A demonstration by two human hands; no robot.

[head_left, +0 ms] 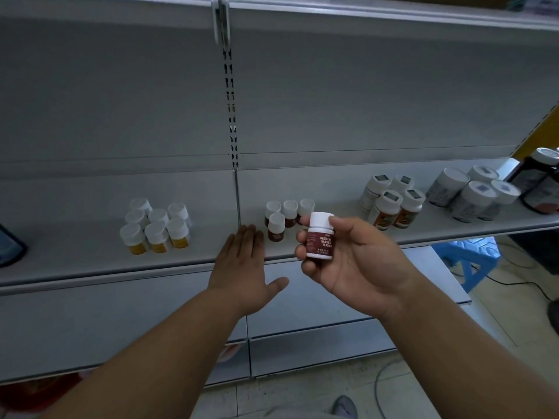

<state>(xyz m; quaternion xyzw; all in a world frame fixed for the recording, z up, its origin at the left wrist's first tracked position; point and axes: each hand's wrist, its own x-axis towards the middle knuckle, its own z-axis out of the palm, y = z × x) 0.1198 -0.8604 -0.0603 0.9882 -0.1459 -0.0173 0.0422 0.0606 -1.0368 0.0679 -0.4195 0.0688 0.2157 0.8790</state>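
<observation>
My right hand (pixel 357 261) holds a small white-capped bottle with a dark red label (pixel 320 237) upright, fingers and thumb curled round it, in front of the grey shelf (pixel 90 267). Just behind it, several matching dark red bottles (pixel 276 226) stand on the shelf. My left hand (pixel 242 267) stretches flat, fingers straight, palm down over the shelf's front edge, to the left of those bottles and holding nothing.
Several white-capped yellow-label bottles (pixel 157 226) stand at left on the shelf. At right are orange-label bottles (pixel 393 204), larger white jars (pixel 472 192) and a dark bottle (pixel 538 182). A blue plastic stool (pixel 465 258) sits on the floor at right, with cables nearby.
</observation>
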